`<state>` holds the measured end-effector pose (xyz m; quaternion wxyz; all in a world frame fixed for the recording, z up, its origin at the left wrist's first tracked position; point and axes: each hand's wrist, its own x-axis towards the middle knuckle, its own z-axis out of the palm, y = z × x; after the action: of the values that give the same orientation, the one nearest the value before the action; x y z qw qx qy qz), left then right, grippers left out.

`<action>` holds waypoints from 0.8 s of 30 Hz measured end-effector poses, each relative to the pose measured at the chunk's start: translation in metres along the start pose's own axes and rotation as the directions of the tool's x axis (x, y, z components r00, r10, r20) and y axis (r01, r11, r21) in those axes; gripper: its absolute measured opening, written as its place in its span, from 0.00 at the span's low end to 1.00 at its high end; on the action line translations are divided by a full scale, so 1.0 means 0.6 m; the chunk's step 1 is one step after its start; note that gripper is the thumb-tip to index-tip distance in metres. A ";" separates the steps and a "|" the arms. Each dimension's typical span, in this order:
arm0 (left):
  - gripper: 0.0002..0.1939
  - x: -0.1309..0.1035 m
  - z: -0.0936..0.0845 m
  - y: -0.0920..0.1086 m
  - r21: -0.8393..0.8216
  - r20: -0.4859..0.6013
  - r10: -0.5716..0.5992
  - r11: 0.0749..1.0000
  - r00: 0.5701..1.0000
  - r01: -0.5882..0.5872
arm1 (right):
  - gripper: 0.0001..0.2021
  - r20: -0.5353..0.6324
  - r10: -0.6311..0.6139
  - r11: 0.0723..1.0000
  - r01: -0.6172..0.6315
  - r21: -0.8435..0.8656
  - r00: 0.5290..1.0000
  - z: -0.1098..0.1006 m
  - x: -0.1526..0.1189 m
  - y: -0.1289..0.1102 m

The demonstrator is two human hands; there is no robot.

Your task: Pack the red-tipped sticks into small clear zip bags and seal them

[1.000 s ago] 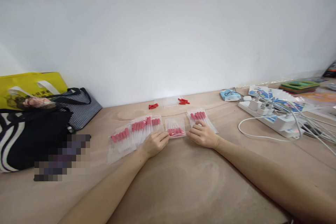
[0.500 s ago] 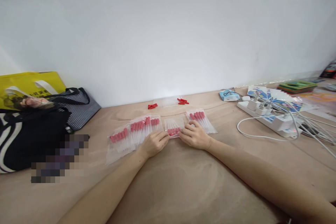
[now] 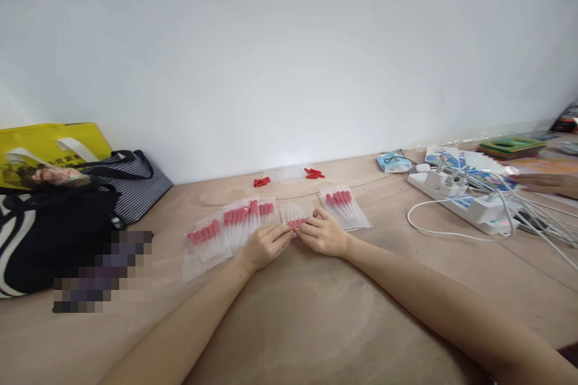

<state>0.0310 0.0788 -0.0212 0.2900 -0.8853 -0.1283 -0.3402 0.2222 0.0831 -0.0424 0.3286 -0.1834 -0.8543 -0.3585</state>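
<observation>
A small clear plastic bag (image 3: 294, 212) lies in front of me, with several red-bulbed droppers inside, bulbs towards me. At its near left corner, my left hand (image 3: 267, 245) has its fingers closed on the edge. My right hand (image 3: 324, 233) pinches the same near edge close by and covers part of the bag. To the left, overlapping clear bags of red-bulbed droppers (image 3: 237, 216) lie flat. Another such bag (image 3: 347, 207) lies just beyond my right hand.
Loose red bulbs (image 3: 262, 182) and more red bulbs (image 3: 315, 174) lie near the wall beside clear tubes (image 3: 292, 175). A white power strip (image 3: 460, 204) with cables is at right, near another person's hand (image 3: 548, 183). Bags (image 3: 58, 234) stand at left.
My right hand has slid left along the bag's near edge, closer to my left hand. Another person's hand has appeared at the far right.
</observation>
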 end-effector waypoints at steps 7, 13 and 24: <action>0.09 0.003 0.000 0.002 0.005 0.011 0.002 1.000 1.000 -0.002 | 0.13 -0.007 -0.008 1.000 0.008 0.020 1.000 0.004 0.005 -0.003; 0.08 0.003 -0.002 0.004 0.012 0.000 -0.026 1.000 1.000 0.026 | 0.12 -0.023 0.042 0.999 -0.042 -0.019 0.999 0.001 0.006 -0.006; 0.08 -0.010 -0.004 0.002 -0.030 0.008 -0.063 0.998 0.998 0.063 | 0.11 0.084 0.099 0.994 -0.094 -0.061 0.992 -0.031 -0.031 0.018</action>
<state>0.0257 0.0765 -0.0244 0.2654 -0.8862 -0.1519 -0.3480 0.2493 0.0755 -0.0400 0.3029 -0.2492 -0.8473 -0.3580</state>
